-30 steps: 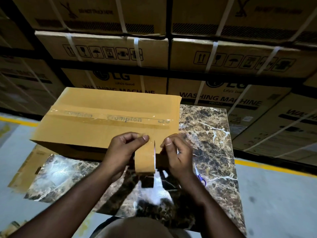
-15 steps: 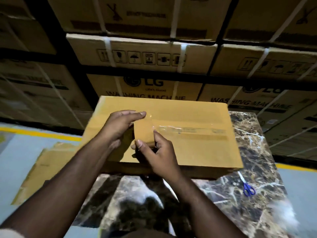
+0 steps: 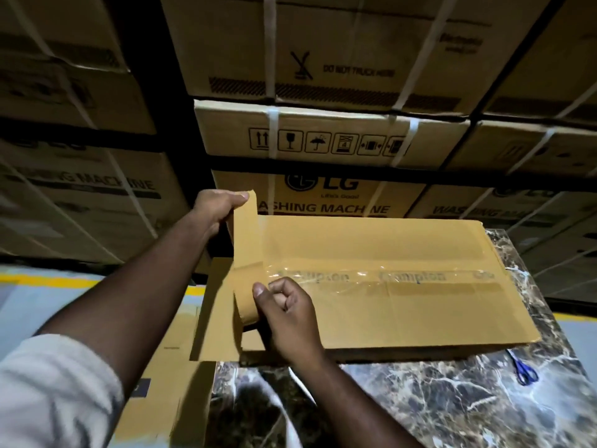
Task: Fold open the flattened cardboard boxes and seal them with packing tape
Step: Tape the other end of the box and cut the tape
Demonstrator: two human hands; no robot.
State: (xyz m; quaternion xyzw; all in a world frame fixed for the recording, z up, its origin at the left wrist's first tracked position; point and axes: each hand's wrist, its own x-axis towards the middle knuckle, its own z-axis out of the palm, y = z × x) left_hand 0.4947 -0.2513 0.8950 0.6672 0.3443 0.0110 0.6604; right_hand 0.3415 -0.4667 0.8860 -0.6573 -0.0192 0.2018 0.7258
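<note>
Marble tabletop (image 3: 452, 409) before stacked cartons (image 3: 323, 137)

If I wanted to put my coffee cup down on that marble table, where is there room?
The bare marble table in front of the box, between the right forearm and the blue scissors, is free. A narrow strip runs right of the box. The left end is crowded: both hands pull brown tape there, over flat cardboard.
</note>
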